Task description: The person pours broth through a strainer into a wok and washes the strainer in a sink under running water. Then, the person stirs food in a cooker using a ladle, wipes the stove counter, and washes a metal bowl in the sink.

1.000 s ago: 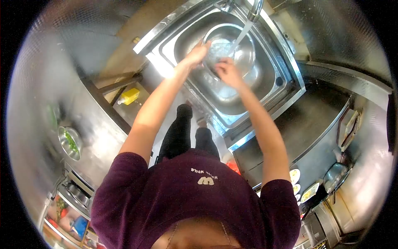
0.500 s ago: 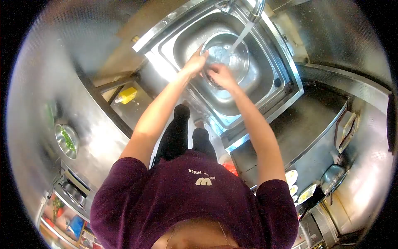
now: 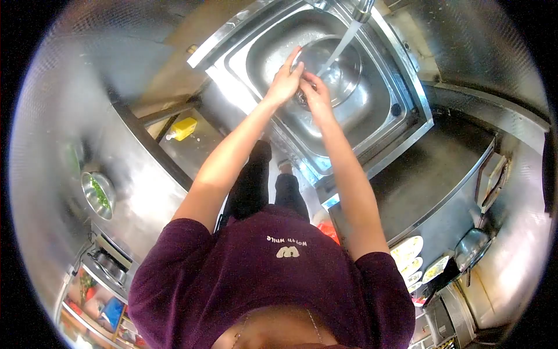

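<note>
A round stainless steel bowl (image 3: 347, 78) is held in the metal sink (image 3: 363, 136), under a stream of water (image 3: 343, 46) from the tap (image 3: 362, 10). My left hand (image 3: 286, 82) grips the bowl's near left rim, its fingers reaching along the edge. Close beside it, my right hand (image 3: 315, 96) has its fingers curled at the same rim. Beneath these fingers shows a dark, shiny, textured wad that looks like a steel wool scrubber (image 3: 301, 98), partly hidden by the hand.
A steel counter (image 3: 145, 174) to the left carries a bowl of chopped greens (image 3: 97, 196). A yellow bottle (image 3: 185, 128) lies on a lower shelf by the sink. On the right are a dark worktop (image 3: 424, 168), several white plates (image 3: 408, 250) and a pan (image 3: 472, 247).
The bowl has shifted right and tilted in the sink. My right hand has moved up along the rim, closer to my left hand. Water keeps running.
</note>
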`<state>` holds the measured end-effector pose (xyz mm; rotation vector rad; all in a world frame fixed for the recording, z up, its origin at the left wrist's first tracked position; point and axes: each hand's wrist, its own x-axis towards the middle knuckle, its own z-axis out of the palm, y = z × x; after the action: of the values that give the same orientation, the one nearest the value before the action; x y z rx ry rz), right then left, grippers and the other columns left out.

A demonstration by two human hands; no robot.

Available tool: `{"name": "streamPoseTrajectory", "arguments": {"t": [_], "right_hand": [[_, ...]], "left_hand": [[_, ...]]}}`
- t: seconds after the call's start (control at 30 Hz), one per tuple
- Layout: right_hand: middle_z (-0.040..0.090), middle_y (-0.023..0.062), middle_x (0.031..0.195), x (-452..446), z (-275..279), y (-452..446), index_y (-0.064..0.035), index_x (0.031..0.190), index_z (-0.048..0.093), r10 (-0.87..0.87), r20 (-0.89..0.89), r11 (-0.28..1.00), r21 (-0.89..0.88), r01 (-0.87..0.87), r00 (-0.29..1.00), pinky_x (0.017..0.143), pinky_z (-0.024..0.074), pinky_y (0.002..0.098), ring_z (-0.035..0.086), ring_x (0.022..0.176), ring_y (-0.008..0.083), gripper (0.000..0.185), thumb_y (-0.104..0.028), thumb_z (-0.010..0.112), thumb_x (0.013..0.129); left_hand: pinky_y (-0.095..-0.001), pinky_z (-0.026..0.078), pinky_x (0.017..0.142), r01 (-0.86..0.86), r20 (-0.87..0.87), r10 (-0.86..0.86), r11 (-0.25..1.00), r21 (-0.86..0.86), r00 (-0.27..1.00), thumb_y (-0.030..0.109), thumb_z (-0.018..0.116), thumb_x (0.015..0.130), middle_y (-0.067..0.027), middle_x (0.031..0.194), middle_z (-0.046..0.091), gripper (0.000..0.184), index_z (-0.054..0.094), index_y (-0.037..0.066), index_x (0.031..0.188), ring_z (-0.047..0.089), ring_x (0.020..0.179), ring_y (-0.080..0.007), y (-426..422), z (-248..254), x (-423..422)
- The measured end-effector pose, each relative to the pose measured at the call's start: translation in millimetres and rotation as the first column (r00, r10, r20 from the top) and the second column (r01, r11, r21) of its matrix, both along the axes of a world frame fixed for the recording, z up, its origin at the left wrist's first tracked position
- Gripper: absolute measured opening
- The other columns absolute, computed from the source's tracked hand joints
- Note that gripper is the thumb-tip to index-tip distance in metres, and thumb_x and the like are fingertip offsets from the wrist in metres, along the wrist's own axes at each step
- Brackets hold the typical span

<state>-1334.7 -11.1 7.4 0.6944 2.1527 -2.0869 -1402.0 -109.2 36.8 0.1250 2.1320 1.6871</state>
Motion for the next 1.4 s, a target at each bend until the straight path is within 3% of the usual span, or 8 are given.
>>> {"name": "streamPoseTrajectory", "arguments": {"t": [0.33,0.53,0.63,0.73,0.83,1.0,1.13,1.4], "right_hand": [[0.048,0.0083,0.105,16,12,107,-0.0083,0.096,0.057,0.505,0.031,0.170,0.976,-0.134,0.863,0.072,0.0404,0.0404,0.048,0.094,0.0264,0.035,-0.012,0.062,0.061],[0.045,0.0151,0.102,22,25,2,-0.0046,0.102,0.053,-0.072,-0.212,0.911,0.384,0.151,0.975,0.082,0.0405,0.0350,0.047,0.094,0.0314,0.038,-0.007,0.057,0.064],[0.045,0.0140,0.103,15,11,29,-0.0079,0.104,0.054,0.202,-0.170,0.938,0.318,-0.140,0.964,0.081,0.0414,0.0354,0.048,0.094,0.0305,0.039,-0.008,0.059,0.065],[0.044,0.0142,0.105,5,-7,88,-0.0105,0.106,0.053,0.517,0.078,0.202,0.956,-0.210,0.853,0.080,0.0418,0.0368,0.048,0.094,0.0294,0.040,-0.010,0.061,0.067],[0.044,0.0135,0.107,0,-10,94,-0.0109,0.108,0.051,0.453,0.184,0.015,0.977,-0.214,0.872,0.081,0.0411,0.0404,0.048,0.094,0.0296,0.043,-0.013,0.063,0.067],[0.045,0.0149,0.109,2,-11,14,-0.0070,0.109,0.047,0.211,0.181,0.799,0.534,-0.276,0.961,0.083,0.0401,0.0410,0.047,0.100,0.0347,0.045,-0.012,0.061,0.067],[0.038,0.0217,0.122,-47,-37,7,-0.0049,0.115,0.044,-0.117,-0.074,0.926,0.352,0.136,0.990,0.089,0.0370,0.0397,0.039,0.111,0.0362,0.047,-0.010,0.059,0.070],[0.039,0.0067,0.124,-71,27,39,-0.0135,0.117,0.045,0.751,0.284,0.065,0.867,-0.494,0.597,0.084,0.0420,0.0379,0.036,0.114,0.0285,0.044,-0.011,0.051,0.074]], "left_hand": [[-0.0288,0.027,0.097,0.015,0.182,-0.010,1.000,-0.028,0.983,0.025,0.044,0.088,-0.0154,0.128,0.039,0.047,0.029,0.017,0.132,0.035,0.119,-0.0220,0,31,-4],[-0.0306,0.028,0.096,-0.014,0.037,0.013,1.000,0.023,0.999,0.027,0.043,0.087,-0.0196,0.125,0.041,0.048,0.029,0.014,0.132,0.036,0.119,-0.0275,20,11,-3],[-0.0314,0.028,0.097,-0.035,0.210,0.048,0.997,-0.063,0.976,0.029,0.042,0.088,-0.0226,0.123,0.042,0.049,0.029,0.013,0.132,0.038,0.118,-0.0286,5,24,-7],[-0.0312,0.029,0.096,0.114,0.151,-0.093,0.984,-0.139,0.984,0.030,0.042,0.088,-0.0219,0.120,0.044,0.049,0.029,0.013,0.132,0.041,0.115,-0.0277,-8,10,-8],[-0.0347,0.034,0.091,0.014,0.300,-0.002,0.999,-0.037,0.954,0.038,0.043,0.087,-0.0173,0.119,0.045,0.054,0.032,0.005,0.128,0.044,0.108,-0.0261,-2,16,-3],[-0.0366,0.042,0.080,-0.109,0.530,0.076,0.993,0.033,0.845,0.032,0.044,0.087,-0.0163,0.111,0.049,0.048,0.037,-0.002,0.121,0.049,0.100,-0.0235,0,-6,0],[-0.0337,0.053,0.057,-0.093,0.660,-0.003,0.989,0.111,0.751,0.025,0.046,0.084,-0.0168,0.102,0.051,0.041,0.041,-0.002,0.115,0.057,0.078,-0.0230,-16,-14,16],[-0.0272,0.044,0.045,0.211,0.454,-0.141,0.971,-0.108,0.880,0.011,0.043,0.071,-0.0107,0.084,0.056,0.048,0.043,0.000,0.118,0.056,0.070,-0.0166,-10,23,10]]}}
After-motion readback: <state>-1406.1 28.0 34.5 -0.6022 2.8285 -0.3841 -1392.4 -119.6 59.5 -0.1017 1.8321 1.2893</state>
